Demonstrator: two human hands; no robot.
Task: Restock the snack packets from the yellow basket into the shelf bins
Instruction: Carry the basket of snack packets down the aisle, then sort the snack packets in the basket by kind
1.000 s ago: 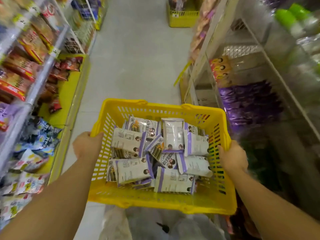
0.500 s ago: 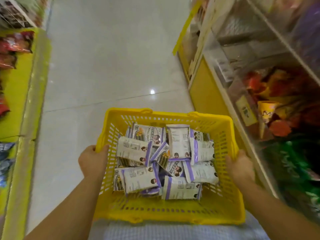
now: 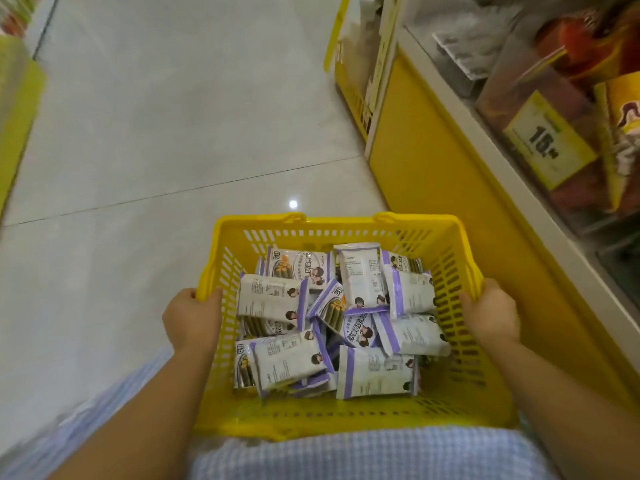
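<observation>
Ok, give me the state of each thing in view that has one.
yellow basket: carried in both hands, loaded.
snack packets: heaped loosely inside the basket, none taken out.
left hand: grips the basket's left rim.
right hand: grips the right rim.
shelf bin: holds red-orange packs, blurred.

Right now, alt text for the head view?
The left hand and right hand grip the side rims of a yellow basket holding white-and-purple snack packets above a tiled floor. Shelf bins stand to the right.
</observation>
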